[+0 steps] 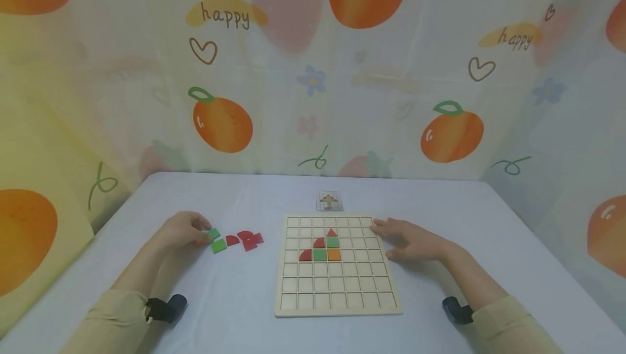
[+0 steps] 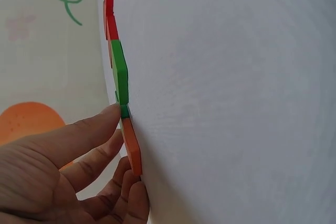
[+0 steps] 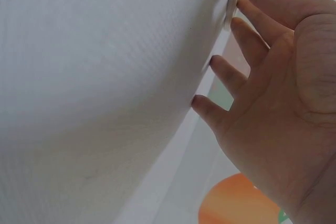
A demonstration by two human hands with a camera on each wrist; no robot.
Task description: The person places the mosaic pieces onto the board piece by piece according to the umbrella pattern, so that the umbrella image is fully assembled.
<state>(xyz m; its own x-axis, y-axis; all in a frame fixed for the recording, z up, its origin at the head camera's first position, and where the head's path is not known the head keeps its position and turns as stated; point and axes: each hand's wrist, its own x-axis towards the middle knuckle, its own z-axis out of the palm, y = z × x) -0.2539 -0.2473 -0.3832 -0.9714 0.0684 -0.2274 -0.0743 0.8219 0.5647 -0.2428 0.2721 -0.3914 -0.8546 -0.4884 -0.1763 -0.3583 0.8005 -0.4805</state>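
Note:
My left hand is at the left of the table, thumb and forefinger pinching a small green square tile. A second green square tile lies just in front of it. In the left wrist view an orange tile lies by the curled fingers; the hand hides it from the head view. My right hand rests with spread fingers at the right edge of a wooden grid board. On the board are a red triangle, red quarter-rounds, green squares and an orange square.
Right of the green tiles lie a red quarter-round tile and a cluster of red tiles, some overlapping. Behind the board is a small pattern card showing a red and green figure. A printed curtain hangs behind the white table.

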